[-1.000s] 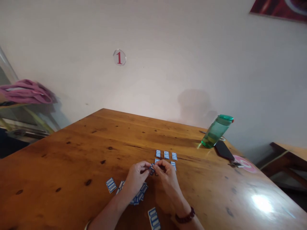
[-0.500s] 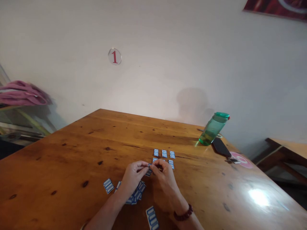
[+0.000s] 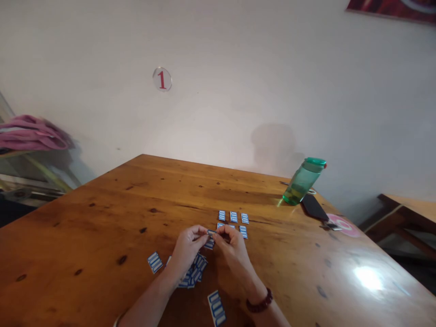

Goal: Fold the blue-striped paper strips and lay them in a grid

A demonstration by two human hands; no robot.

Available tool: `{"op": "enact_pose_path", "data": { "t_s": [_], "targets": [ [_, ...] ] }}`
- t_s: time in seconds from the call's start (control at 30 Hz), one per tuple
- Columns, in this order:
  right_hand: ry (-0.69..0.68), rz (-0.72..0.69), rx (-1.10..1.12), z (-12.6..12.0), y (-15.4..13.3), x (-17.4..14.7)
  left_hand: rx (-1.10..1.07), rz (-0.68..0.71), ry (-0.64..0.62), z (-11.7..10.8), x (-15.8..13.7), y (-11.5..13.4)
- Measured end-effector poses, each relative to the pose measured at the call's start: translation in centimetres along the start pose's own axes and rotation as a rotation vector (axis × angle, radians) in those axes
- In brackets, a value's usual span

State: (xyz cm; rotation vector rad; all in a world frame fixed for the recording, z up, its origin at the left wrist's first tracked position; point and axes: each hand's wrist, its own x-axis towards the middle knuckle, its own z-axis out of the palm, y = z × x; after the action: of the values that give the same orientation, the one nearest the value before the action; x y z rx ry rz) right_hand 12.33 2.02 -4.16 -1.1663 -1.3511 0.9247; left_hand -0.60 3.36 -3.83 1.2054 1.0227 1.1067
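Observation:
A small blue-and-white card (image 3: 211, 232) is pinched between both hands over the middle of the table. My left hand (image 3: 189, 244) grips its left end with thumb and forefinger. On its right end, my right hand (image 3: 233, 246) is closed in a similar pinch. Beneath my left hand lies a loose pile of like cards (image 3: 195, 272), partly hidden by the wrist. Beyond my fingers, small cards (image 3: 233, 217) stand in two short rows; my right hand hides part of the nearer row. One striped card (image 3: 155, 262) lies to the left, another striped card (image 3: 217, 309) near the front.
A green water bottle (image 3: 304, 181) stands at the right back of the wooden table (image 3: 102, 227). Beside it are a dark phone-like object (image 3: 314, 208) and a pink round disc (image 3: 343, 225). Pink cloth (image 3: 32, 133) lies off the table at far left.
The fingertips have drawn slightly apart, and more of the pinched card shows between them. Both hands stay in nearly the same place. The cards on the table have not moved.

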Motion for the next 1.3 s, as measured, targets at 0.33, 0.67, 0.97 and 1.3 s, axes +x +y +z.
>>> {"op": "enact_pose_path", "data": {
  "t_s": [0.33, 0.67, 0.97, 1.3],
  "targets": [
    [-0.001, -0.032, -0.024, 0.2, 0.1, -0.2, 0.028, 0.026, 0.094, -0.6, 0.3, 0.3],
    [-0.349, -0.314, -0.734, 0.9, 0.0, -1.7, -0.476, -0.027, 0.426, -2.9, 0.5, 1.2],
    [-0.279, -0.248, -0.94, 1.1, -0.8, -1.7, -0.53, -0.049, 0.426, -2.7, 0.4, 1.3],
    [-0.115, -0.09, -1.142, 3.1, -1.0, -2.1, -0.522, -0.042, 0.421, -2.6, 0.3, 1.4]
  ]
}}
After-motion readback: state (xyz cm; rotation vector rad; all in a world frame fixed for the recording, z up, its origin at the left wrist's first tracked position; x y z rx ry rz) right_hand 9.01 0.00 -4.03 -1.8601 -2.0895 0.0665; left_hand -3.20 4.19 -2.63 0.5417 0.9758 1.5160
